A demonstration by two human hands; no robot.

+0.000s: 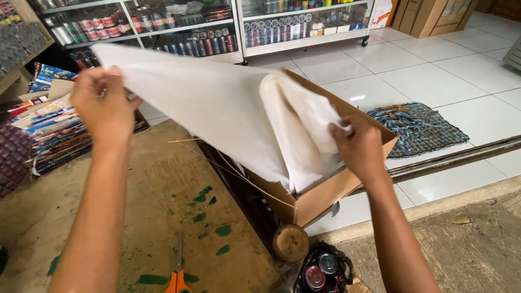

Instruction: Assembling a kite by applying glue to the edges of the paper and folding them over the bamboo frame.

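Nearest the viewer, orange-handled scissors lie flat on a worn brown work surface blotched with green paint, within easy reach but touched by neither hand. Just beyond its front edge sit a round wooden spool end and a dark bag holding tins.

Above the surface, the two hands stretch a sheet of thin white paper in the air. The left hand closes its fingers over the sheet's upper left edge, lifting it high so that the paper hangs taut. The right hand pinches the bunched, folded portion of the same sheet low at the right, fingers curled tight on the gathered layers; holding at two separated points appears to keep the flimsy paper spread and clear of the surface. A thin bamboo stick runs slantwise below the sheet.

Behind and beneath the paper stands an open cardboard box, its near wall tilted outward; the bunched paper hangs over its opening.

At the left, stacks of colourful printed sheets lean against the wall. Farther off, a white tiled floor carries a blue-grey woven mat, and a metal rail crosses before it. At the far side, glass-fronted shelves hold rows of spools and cans, with brown cartons to the right.
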